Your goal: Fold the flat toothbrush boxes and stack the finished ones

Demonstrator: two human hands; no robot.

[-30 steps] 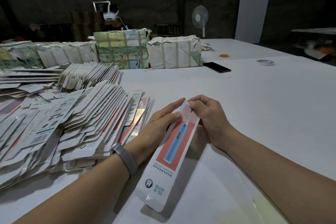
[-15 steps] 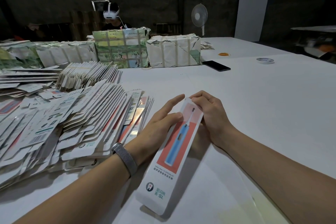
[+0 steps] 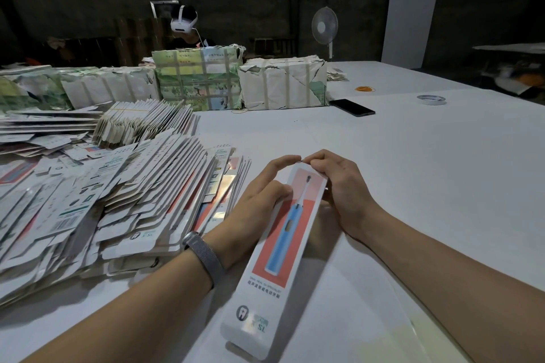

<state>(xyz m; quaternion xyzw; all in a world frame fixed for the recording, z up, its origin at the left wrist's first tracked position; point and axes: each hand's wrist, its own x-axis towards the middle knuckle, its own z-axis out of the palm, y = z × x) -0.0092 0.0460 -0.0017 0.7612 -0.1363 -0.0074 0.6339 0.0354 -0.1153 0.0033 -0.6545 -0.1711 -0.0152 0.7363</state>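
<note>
A long white toothbrush box (image 3: 280, 259) with a blue brush on a red panel lies lengthwise on the white table (image 3: 413, 171) in front of me. My left hand (image 3: 259, 200) grips its far left side, thumb on the printed face and index finger arched over the far end. My right hand (image 3: 339, 186) holds the far right side with curled fingers. The two index fingertips meet above the box's far end. A big sloping heap of flat boxes (image 3: 103, 200) lies to the left.
Taped paper bundles (image 3: 283, 82) line the far side, with a person in a headset (image 3: 184, 26) behind them. A black phone (image 3: 352, 107), a tape roll (image 3: 431, 99), rubber bands (image 3: 365, 89) and a standing fan (image 3: 324, 28) are at the back right.
The box has risen slightly and both hands have shifted to its far end. My left index finger now arches over the end and meets my right fingertips.
</note>
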